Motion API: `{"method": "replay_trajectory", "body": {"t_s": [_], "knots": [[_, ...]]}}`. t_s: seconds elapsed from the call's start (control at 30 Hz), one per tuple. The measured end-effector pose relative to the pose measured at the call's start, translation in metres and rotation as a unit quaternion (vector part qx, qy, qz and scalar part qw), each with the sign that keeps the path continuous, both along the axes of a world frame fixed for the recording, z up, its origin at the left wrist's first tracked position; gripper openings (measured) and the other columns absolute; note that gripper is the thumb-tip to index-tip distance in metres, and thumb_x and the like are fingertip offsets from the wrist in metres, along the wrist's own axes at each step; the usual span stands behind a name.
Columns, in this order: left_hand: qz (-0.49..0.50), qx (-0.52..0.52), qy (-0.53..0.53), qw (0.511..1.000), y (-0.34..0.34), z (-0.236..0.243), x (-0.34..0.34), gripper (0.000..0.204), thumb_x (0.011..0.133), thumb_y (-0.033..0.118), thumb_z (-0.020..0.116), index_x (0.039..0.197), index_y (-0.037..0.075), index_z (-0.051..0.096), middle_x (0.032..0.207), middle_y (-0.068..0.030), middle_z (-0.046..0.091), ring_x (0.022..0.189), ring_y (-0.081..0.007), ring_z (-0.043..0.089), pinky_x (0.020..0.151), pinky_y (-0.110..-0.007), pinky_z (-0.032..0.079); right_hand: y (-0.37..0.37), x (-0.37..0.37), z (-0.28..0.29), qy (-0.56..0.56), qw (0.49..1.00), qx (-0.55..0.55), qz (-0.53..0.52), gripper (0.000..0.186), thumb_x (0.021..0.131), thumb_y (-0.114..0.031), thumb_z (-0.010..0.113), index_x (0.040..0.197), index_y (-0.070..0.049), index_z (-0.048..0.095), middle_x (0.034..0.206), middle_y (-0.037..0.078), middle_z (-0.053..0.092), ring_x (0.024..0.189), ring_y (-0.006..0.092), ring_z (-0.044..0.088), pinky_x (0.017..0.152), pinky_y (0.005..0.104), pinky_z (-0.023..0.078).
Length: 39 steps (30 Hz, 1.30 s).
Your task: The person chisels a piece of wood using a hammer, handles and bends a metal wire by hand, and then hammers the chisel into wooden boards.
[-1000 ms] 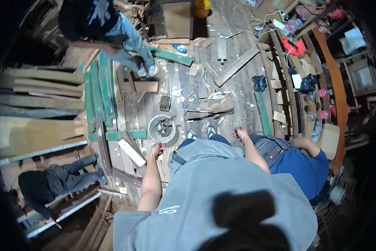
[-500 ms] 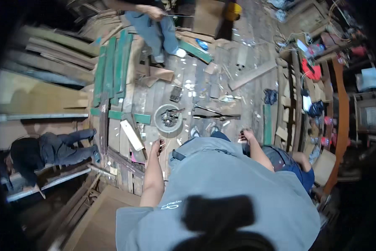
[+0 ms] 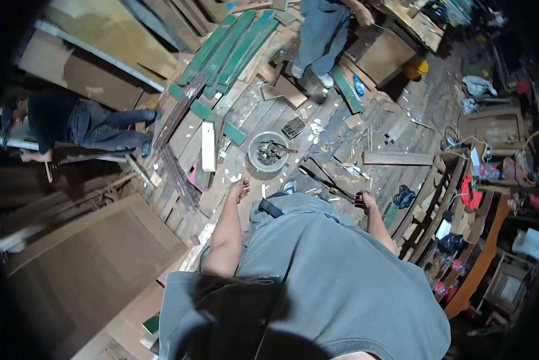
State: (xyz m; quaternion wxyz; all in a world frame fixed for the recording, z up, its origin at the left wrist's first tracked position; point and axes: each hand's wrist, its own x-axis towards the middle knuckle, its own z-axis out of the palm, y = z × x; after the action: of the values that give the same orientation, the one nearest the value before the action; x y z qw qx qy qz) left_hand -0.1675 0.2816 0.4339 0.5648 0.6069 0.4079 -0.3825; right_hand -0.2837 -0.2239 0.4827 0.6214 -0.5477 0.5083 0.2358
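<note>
My left hand hangs low with its fingers loosely curled and apart; nothing shows in it. It is nearest a round grey bucket on the floor, which holds small dark pieces and a brown handle. On the other side my right hand hangs down, fingers loosely apart and partly in shadow, with nothing visibly in them. In the picture its fingertips come close to the end of a long-handled dark tool lying on the floorboards. A small dark tray lies beyond the bucket.
A white-faced wooden block and green boards lie ahead left. One co-worker stands ahead; another bends at far left. A large wooden panel is at left. Shelving with clutter lines the right.
My view has turned left, so the bucket, tool and co-worker ahead sit farther right in the picture. The large panel at left shows more. Both hands still hang down.
</note>
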Motion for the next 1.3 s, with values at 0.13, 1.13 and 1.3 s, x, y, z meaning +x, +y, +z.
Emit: {"method": "replay_trajectory", "body": {"t_s": [0.13,1.13,1.3], "knots": [[0.048,0.002,0.0,0.999,0.011,0.0,-0.023,0.034,0.089,0.043,0.043,0.093,0.012,0.057,0.094,0.0012,0.058,0.074,-0.0136,0.056,0.065,-0.029,0.043,0.012,0.032,-0.002,0.022,0.998,0.0,0.051,0.02,0.081,-0.017,0.044,0.093,-0.003,0.049,0.071,0.01,0.059,0.059,0.0213,0.061,0.052,0.0326,0.05],[-0.252,-0.101,0.061,0.96,-0.015,-0.05,0.087,0.029,0.091,0.037,0.039,0.074,0.014,0.048,0.059,0.001,0.046,0.052,-0.0115,0.044,0.047,-0.022,0.037,0.047,-0.026,-0.021,-0.044,0.975,-0.201,-0.084,0.025,0.08,-0.018,0.046,0.077,0.002,0.061,0.06,0.01,0.06,0.045,0.0186,0.058,0.038,0.0307,0.046],[-0.321,-0.114,0.054,0.939,-0.086,-0.041,0.153,0.029,0.091,0.037,0.039,0.074,0.015,0.048,0.061,0.001,0.047,0.054,-0.0118,0.045,0.049,-0.022,0.038,0.062,-0.049,0.006,-0.084,0.958,-0.235,-0.141,0.021,0.075,-0.019,0.049,0.081,-0.002,0.06,0.067,0.009,0.062,0.052,0.0155,0.059,0.043,0.031,0.047]]}}
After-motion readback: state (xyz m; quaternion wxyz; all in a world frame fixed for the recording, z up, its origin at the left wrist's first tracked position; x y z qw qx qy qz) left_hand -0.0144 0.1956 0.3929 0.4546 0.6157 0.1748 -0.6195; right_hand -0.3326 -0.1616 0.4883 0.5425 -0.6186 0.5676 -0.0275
